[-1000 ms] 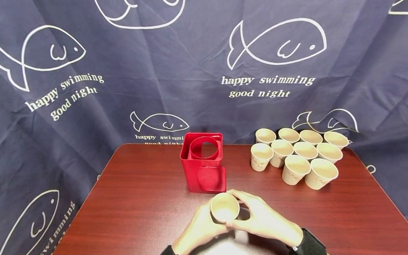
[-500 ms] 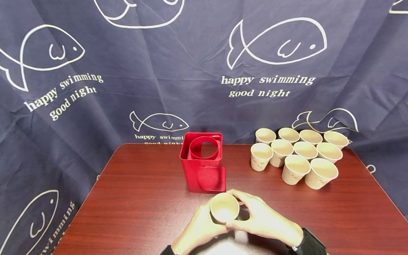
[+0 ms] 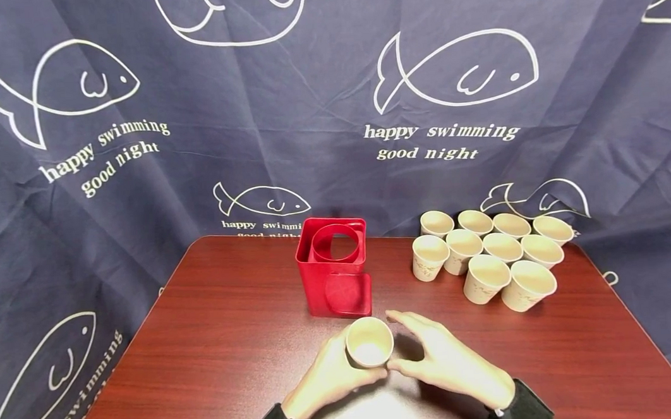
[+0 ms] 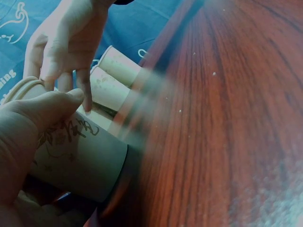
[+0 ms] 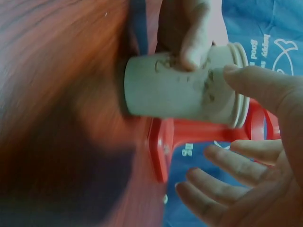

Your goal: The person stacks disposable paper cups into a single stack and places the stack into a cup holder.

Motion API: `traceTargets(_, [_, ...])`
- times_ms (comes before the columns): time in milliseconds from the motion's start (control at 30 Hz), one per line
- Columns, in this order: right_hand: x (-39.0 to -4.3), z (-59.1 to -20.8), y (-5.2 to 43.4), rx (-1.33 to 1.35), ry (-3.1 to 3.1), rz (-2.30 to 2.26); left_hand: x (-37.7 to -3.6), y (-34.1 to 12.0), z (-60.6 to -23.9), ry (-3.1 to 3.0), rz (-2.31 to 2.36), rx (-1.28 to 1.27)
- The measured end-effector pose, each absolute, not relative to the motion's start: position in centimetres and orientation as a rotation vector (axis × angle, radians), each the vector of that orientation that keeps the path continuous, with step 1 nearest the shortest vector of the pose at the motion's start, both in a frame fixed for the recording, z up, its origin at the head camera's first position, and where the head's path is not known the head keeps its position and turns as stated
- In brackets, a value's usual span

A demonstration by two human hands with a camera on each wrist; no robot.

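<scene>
A paper cup stack (image 3: pixel 370 343), pale with a brown print, stands upright near the table's front; the right wrist view shows a doubled rim on the stack (image 5: pixel 189 87). My left hand (image 3: pixel 335 374) grips its left side, thumb bent round the near wall, as the left wrist view of the stack (image 4: pixel 83 158) also shows. On the right side, my right hand (image 3: pixel 448 358) has its fingers spread and apart from the wall. Its thumb lies near the rim; whether it touches I cannot tell. Just behind stands a red holder (image 3: pixel 335 269) with a round opening.
Several pale paper cups (image 3: pixel 487 279) stand upright in rows at the back right of the brown table (image 3: pixel 223 342). A dark blue cloth (image 3: pixel 331 121) with white fish drawings hangs behind the table.
My right hand has loosened its hold on the cup stack and moved slightly to the right. The left hand and the stack stay where they were.
</scene>
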State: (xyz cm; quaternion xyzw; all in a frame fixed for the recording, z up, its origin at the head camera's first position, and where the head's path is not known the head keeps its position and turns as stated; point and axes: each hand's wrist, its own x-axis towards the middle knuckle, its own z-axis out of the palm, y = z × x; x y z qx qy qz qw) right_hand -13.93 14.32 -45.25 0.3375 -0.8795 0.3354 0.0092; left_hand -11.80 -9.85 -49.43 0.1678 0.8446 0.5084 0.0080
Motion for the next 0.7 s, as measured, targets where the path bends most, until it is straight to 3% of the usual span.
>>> traceTargets(700, [-14.6, -44.2, 18.6, 0.849, -2.448, 0.489, -11.7, -9.7, -49.5, 2.627, 1.596, 0.472])
